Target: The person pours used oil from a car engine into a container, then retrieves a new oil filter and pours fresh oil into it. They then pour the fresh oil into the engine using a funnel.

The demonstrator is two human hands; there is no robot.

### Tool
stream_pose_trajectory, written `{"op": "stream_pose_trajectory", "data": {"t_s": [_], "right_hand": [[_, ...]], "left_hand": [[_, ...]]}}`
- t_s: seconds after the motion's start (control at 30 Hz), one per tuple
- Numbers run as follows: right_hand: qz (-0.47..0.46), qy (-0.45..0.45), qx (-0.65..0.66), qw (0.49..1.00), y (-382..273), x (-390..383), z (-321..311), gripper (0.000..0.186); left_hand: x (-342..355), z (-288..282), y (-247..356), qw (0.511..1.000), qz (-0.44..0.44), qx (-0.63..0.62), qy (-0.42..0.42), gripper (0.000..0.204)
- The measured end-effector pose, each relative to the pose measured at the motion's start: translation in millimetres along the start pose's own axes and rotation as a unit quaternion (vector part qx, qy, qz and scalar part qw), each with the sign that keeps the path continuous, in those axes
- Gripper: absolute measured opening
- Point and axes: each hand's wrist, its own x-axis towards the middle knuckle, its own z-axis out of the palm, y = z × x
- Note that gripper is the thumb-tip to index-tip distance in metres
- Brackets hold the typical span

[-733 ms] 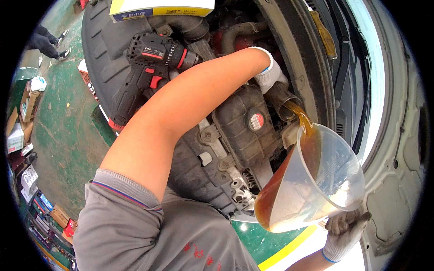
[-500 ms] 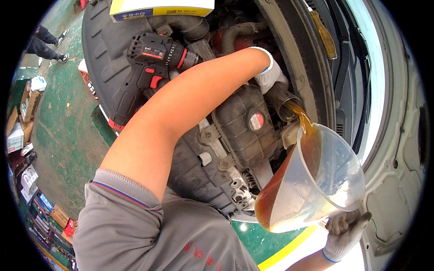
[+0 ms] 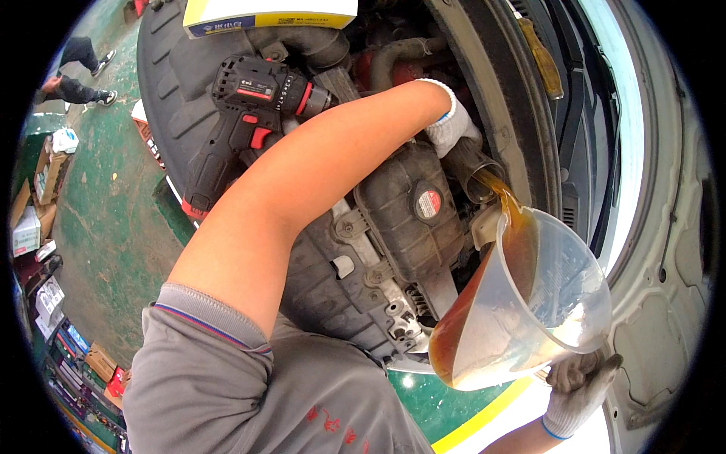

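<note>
Half hidden, the left hand (image 3: 454,135) lay in its white knitted glove against a dark cylinder (image 3: 467,165); its fingers were out of sight, so I cannot tell how tightly they closed. The right hand (image 3: 581,390), low on the near right side, was clamped on the clear jug (image 3: 552,303), its fingers curled beneath the far-tipped vessel. That jug hung tilted above the right side of the engine bay, its spout right beside the cylinder's open mouth, with amber liquid (image 3: 508,198) running between the two. Room was tight there: the jug's rim stood close to the pale body panel (image 3: 658,337) on the right, and the black ribbed tank (image 3: 393,238) sat just left of the stream. The left forearm crossed in front of a black-and-red drill (image 3: 246,113), while wider space lay far left over the green floor (image 3: 106,227). As for writing, a red-and-white label marked the round cap (image 3: 428,203) on the tank, a yellow-and-white box (image 3: 276,17) at the far edge carried print on a blue band, and red characters showed on the grey shirt (image 3: 318,378).
</note>
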Motion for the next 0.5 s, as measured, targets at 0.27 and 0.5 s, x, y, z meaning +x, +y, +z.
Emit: {"op": "stream_pose_trajectory", "data": {"t_s": [0.27, 0.5], "right_hand": [[0.011, -0.056, -0.013, 0.998, -5.7, -4.2, 5.6, 0.048], [0.019, -0.112, -0.039, 0.993, -7.3, -2.7, 3.6, 0.049]], "left_hand": [[0.1, -1.0, -0.4, 1.000, 0.009, -0.002, 0.000, 0.085], [1.1, -0.4, -1.1, 0.999, 0.017, -0.035, -0.009, 0.081]]}}
